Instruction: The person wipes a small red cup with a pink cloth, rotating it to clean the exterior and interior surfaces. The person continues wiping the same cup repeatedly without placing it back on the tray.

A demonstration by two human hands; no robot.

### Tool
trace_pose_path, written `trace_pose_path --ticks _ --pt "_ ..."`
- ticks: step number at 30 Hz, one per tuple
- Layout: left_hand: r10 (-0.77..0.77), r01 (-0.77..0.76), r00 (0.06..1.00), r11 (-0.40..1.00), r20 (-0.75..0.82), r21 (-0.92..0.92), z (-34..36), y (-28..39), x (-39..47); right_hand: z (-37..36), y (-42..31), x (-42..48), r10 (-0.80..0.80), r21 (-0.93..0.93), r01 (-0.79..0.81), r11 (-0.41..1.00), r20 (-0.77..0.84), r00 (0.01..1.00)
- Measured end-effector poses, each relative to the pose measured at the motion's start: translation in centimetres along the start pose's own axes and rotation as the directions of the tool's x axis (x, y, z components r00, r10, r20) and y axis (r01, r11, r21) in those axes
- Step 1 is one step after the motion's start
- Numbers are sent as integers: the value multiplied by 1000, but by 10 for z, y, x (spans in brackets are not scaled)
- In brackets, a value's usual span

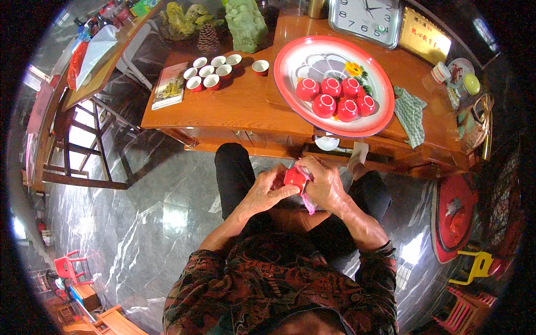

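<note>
Over my lap, my left hand (pixel 268 189) grips a small red cup (pixel 295 180), its thumb across the near side. My right hand (pixel 324 182) holds a pink cloth (pixel 309 204) against the cup's right side and opening. Ahead on the wooden cabinet top (pixel 247 106), a large enamel tray (pixel 289 98) with a red rim bears several red cups (pixel 324 106) standing upside down. Left of the tray, several red cups with white insides (pixel 207 71) stand upright in a cluster. One more upright cup (pixel 260 68) stands apart, nearer the tray.
A booklet (pixel 169 86) lies at the cabinet's left end; a green checked cloth (pixel 410 115) hangs over its front edge, right of the tray. Behind stand a square clock (pixel 363 23), a green stone carving (pixel 246 26) and a pine cone (pixel 208 38). A yellow stool (pixel 475 267) is at right.
</note>
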State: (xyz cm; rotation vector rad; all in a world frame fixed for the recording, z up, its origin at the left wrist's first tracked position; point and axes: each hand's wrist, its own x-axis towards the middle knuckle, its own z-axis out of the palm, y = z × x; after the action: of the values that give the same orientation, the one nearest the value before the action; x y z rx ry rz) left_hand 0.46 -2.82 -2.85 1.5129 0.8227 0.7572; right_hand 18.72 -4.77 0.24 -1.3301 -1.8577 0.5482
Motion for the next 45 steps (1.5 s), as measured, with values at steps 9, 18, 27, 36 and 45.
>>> trace_pose_path --ticks 9,18,27,36,45 --pt "146 -146 989 988 -5 56 4 9 2 -4 -3 1 172 120 -174 977 31 985" --pt "-28 35 998 991 55 -131 1 -2 0 -2 -1 -2 -209 -207 197 958 -39 977" --pt "99 -99 995 985 -11 -142 5 18 0 -2 1 1 27 37 -28 999 16 1000" --pt "52 -106 991 874 -126 -475 1 6 5 -9 -6 5 174 141 -171 975 -5 985" --pt "-57 8 995 854 -79 -520 -6 -2 4 -14 -15 10 -84 263 78 962 14 996"
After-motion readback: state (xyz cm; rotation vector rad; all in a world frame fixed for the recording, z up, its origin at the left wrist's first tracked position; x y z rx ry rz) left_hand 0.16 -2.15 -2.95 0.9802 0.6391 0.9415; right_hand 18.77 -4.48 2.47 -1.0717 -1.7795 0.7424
